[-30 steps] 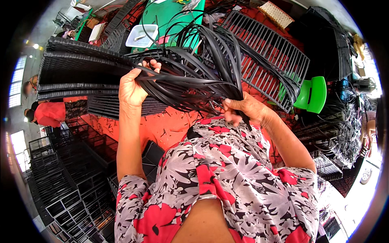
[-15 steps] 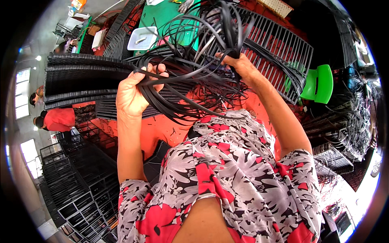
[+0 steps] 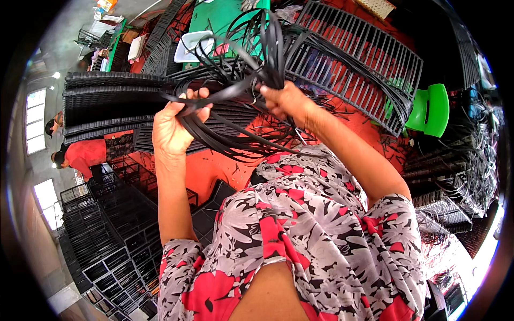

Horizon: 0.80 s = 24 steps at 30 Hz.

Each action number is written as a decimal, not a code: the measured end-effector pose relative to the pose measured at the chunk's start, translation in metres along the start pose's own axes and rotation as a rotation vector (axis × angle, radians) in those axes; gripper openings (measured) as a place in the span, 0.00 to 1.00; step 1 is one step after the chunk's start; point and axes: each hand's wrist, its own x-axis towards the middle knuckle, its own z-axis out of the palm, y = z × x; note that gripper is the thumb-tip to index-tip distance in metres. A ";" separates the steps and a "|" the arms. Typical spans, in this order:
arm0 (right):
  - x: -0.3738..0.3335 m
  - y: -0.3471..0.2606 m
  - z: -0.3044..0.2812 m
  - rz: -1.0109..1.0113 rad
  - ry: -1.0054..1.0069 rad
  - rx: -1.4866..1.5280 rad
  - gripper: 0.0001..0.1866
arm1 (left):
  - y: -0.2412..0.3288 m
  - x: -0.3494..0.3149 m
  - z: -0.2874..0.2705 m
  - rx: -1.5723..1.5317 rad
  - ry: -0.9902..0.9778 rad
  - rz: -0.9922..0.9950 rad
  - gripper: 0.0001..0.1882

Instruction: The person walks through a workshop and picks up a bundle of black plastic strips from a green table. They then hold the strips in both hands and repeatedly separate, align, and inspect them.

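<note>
A looped bundle of flat black plastic strips (image 3: 225, 140) hangs between my two hands. My left hand (image 3: 176, 120) is closed round the left end of the bundle, with its thumb and fingertips pressed on the strips. Nearer the middle, my right hand (image 3: 289, 104) grips the strips, its fingers curled; part of its grip is hidden behind the hand. From there a thick bunch of strips (image 3: 272, 51) arches up and over. Loose strips curve across the space between the hands, some blurred by motion.
Black woven panels (image 3: 112, 101) are stacked at the left. A slatted metal frame (image 3: 358, 59) lies beyond my right hand, beside a green chair (image 3: 436, 109). A white tray (image 3: 194, 47) rests on a green table (image 3: 225, 16). A person in red (image 3: 88, 158) is far left.
My right hand has moved left and slightly down, closer to my left hand, bringing the arching strips with it. My left hand keeps its grip in nearly the same place.
</note>
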 end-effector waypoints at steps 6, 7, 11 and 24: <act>-0.025 0.052 0.034 0.011 -0.120 -0.220 0.12 | 0.011 0.002 -0.062 -0.038 0.078 -0.016 0.07; -0.023 0.059 0.033 0.009 -0.119 -0.140 0.12 | 0.013 0.005 -0.071 -0.046 0.104 -0.026 0.07; -0.035 0.047 0.017 0.352 -0.254 0.199 0.12 | 0.020 0.013 -0.104 -0.073 0.165 0.066 0.07; -0.048 0.045 -0.030 0.463 -0.321 0.451 0.09 | 0.037 0.042 -0.088 0.103 0.361 0.118 0.04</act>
